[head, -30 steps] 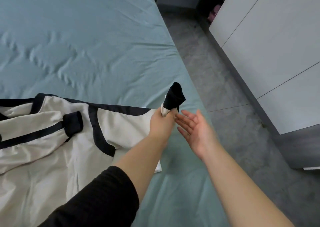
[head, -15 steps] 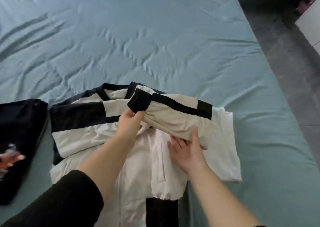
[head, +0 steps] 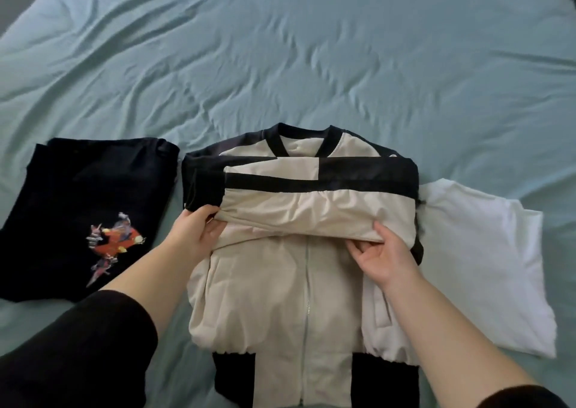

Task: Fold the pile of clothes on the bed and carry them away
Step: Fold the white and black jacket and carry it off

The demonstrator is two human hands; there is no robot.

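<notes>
Through the head camera I am looking down on a bed (head: pixel 280 64) with a rumpled teal sheet, and three garments lie side by side on its near part. In the middle is a cream jacket (head: pixel 274 308) with black trim, lying front up. Its zip (head: pixel 307 298) is closed and runs toward me, with the black collar (head: pixel 302 135) at the far end and the black hem band (head: pixel 233 376) nearest me. One sleeve (head: pixel 299 211), cream with a black stripe, is folded across the chest. My left grip (head: pixel 196 236), a bare hand, holds the sleeve's left end at its dark cuff, thumb on top and fingers tucked beneath. My right grip (head: pixel 385 258) pinches the sleeve's lower edge near the jacket's right side, fingers curled under the cloth. Just left of the jacket a black T-shirt (head: pixel 93 189) lies folded, a red and white print facing up. On the right a white garment (head: pixel 483 267) lies flat against the jacket's side; I cannot tell which overlaps the other. The black sleeve of my own top (head: pixel 78 345) covers my left forearm
</notes>
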